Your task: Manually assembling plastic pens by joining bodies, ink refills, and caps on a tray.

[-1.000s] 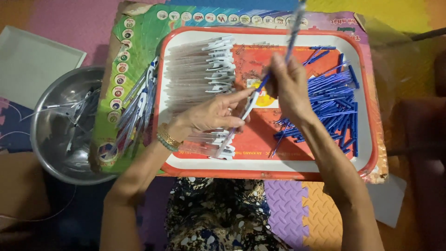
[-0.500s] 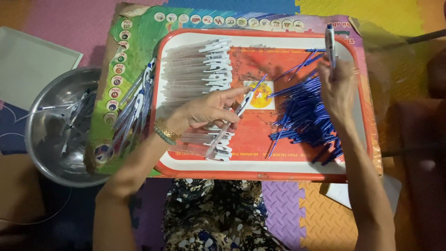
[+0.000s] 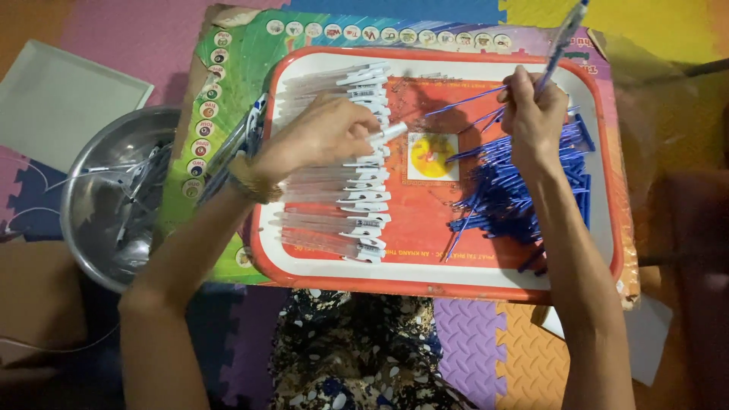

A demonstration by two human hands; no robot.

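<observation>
**Pen parts on a red tray**

The left hand (image 3: 323, 140) pinches a clear plastic pen tube (image 3: 387, 134) mid-frame. The right hand (image 3: 531, 114) grips a thin blue pen (image 3: 560, 45), upper right. Skinny blue refills (image 3: 524, 190) lie heaped on the smooth red tray (image 3: 486, 277). A shiny round metal bowl (image 3: 99, 228) sits at left.

**Tray on board, bowl to the left**

Sat on a printed cardboard board (image 3: 228, 61): a red-rimmed rectangular plastic tray (image 3: 486, 282). Lay in the tray's left half, in a row: clear plastic pen barrels with white clips (image 3: 334, 216). Lay heaped in its right half: thin blue ink refills (image 3: 524, 201). Stood left of the board, touching its edge: a round steel bowl (image 3: 91, 228), with assembled pens (image 3: 133, 190) inside. Lay behind the bowl: a flat white lid (image 3: 61, 99). Spread beneath everything: interlocking foam floor mats (image 3: 471, 342).
</observation>
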